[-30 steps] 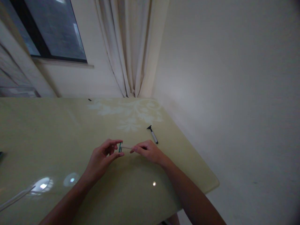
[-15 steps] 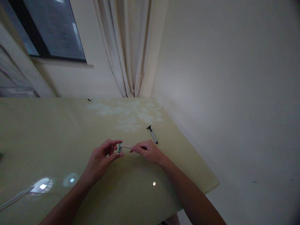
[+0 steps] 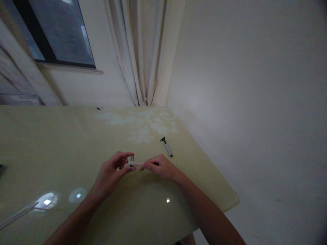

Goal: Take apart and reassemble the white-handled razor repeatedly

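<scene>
Between thumb and index finger, my left hand (image 3: 112, 170) grips a small flat piece, green and dark, that looks like a razor cartridge (image 3: 132, 158). My right hand (image 3: 160, 166) pinches a slim white stick (image 3: 136, 163) that points left. The stick's left end lies across the lower part of the cartridge, close to my left thumb; whether it touches is too small to tell. Beyond my right hand, a razor (image 3: 167, 148) with a black head and grey handle lies on the table.
The glossy, pale yellow-green table (image 3: 63, 143) meets a wall on the right. A small dark piece (image 3: 98, 108) lies near its far edge. At lower left is a white cable-like strip (image 3: 17, 216); a dark object (image 3: 1, 168) shows at the left edge. Curtains (image 3: 143, 51) hang behind.
The white stick has shifted slightly down along the cartridge, from its middle toward my left thumb. My right hand has moved slightly down; my left hand is nearly still.
</scene>
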{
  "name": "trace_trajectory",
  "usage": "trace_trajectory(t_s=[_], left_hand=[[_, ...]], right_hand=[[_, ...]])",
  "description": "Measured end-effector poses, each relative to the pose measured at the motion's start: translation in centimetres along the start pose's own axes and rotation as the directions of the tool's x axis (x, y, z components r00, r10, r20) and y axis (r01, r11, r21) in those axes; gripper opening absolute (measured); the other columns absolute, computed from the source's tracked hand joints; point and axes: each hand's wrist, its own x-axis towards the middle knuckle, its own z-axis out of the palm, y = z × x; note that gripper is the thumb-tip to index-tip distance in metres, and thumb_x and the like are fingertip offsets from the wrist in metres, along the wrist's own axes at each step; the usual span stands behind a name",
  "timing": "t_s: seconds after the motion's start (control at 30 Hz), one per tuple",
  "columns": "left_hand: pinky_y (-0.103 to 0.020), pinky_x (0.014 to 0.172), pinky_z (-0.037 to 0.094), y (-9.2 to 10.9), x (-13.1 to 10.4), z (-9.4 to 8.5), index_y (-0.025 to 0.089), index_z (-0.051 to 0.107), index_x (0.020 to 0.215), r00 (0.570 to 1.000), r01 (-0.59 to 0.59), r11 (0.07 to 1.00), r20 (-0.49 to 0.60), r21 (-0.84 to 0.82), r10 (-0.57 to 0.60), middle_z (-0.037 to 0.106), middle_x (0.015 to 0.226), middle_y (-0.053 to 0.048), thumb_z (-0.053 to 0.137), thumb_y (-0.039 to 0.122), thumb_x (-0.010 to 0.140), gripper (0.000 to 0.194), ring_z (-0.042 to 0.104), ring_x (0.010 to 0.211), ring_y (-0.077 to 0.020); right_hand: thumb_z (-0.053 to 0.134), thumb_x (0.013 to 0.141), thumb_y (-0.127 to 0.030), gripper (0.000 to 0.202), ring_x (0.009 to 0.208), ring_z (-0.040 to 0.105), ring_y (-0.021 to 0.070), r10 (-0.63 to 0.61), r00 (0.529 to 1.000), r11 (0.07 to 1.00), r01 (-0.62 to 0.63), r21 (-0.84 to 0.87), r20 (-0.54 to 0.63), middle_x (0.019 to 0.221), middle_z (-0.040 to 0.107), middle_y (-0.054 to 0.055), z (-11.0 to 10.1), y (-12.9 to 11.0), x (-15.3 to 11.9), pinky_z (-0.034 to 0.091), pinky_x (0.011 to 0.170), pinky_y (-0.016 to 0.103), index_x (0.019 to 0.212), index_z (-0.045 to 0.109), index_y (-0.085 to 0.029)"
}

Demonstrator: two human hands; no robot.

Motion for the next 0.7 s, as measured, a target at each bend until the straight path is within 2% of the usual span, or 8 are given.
trace_trajectory(t_s=[0.13,0.23,0.37,0.47,0.6,0.7], left_hand=[[-0.027,0.063,0.046,0.13,-0.06,0.17,0.026,0.078,0.108,1.0,-0.026,1.0,-0.008,0.007,0.026,0.059,0.076,0.004,0.085,0.041,0.073,0.039,0.055,0.065,-0.0135],[-0.026,0.063,0.046,-0.07,-0.11,0.25,0.027,0.078,0.11,0.999,-0.04,0.999,-0.006,0.005,0.04,0.06,0.077,0.003,0.084,0.041,0.074,0.039,0.055,0.065,-0.0134],[-0.026,0.062,0.045,-0.3,-0.14,0.23,0.026,0.077,0.11,0.999,-0.039,0.999,-0.003,0.002,0.039,0.06,0.078,0.003,0.084,0.041,0.075,0.038,0.057,0.067,-0.0138],[-0.026,0.062,0.045,-0.28,-0.14,0.26,0.027,0.077,0.112,0.999,-0.037,0.999,0.004,0.001,0.037,0.059,0.078,0.004,0.083,0.04,0.076,0.039,0.056,0.066,-0.0131],[-0.026,0.064,0.046,-0.27,-0.12,0.4,0.026,0.077,0.111,0.999,-0.034,0.999,0.0,-0.023,0.034,0.058,0.077,0.004,0.083,0.041,0.077,0.038,0.057,0.068,-0.0137],[-0.026,0.064,0.046,-0.37,-0.09,0.45,0.026,0.077,0.112,1.0,-0.027,0.999,-0.004,-0.025,0.027,0.059,0.078,0.003,0.084,0.041,0.076,0.04,0.057,0.068,-0.0138]], right_hand=[[0.056,0.101,-0.055,0.051,0.056,0.037,0.0106,-0.005,0.998,0.999,0.003,-0.033,-0.067,0.058,0.045,-0.003,-0.13,-0.17,0.0,0.025,0.056,0.026,0.099,0.086,-0.014],[0.056,0.101,-0.057,0.052,0.056,0.037,0.0108,-0.01,1.0,1.0,0.01,-0.02,-0.01,0.057,0.043,-0.004,-0.18,-0.15,-0.01,0.025,0.056,0.026,0.1,0.086,-0.015],[0.054,0.102,-0.057,0.053,0.057,0.04,0.0112,-0.014,0.997,0.998,0.009,-0.064,-0.081,0.059,0.049,-0.002,-0.15,0.0,0.02,0.026,0.057,0.026,0.099,0.086,-0.014],[0.054,0.102,-0.058,0.054,0.057,0.04,0.0113,-0.015,0.999,0.999,0.013,-0.053,-0.043,0.059,0.048,-0.003,-0.18,0.06,0.02,0.026,0.057,0.026,0.1,0.086,-0.014],[0.053,0.102,-0.059,0.057,0.058,0.041,0.0114,-0.006,0.995,0.997,-0.001,-0.08,-0.097,0.061,0.052,-0.002,-0.35,0.12,0.04,0.027,0.058,0.026,0.1,0.086,-0.014],[0.051,0.102,-0.061,0.058,0.057,0.041,0.0115,-0.014,0.998,0.997,0.01,-0.077,-0.059,0.059,0.051,-0.002,-0.31,0.14,0.07,0.027,0.058,0.026,0.1,0.086,-0.014]])
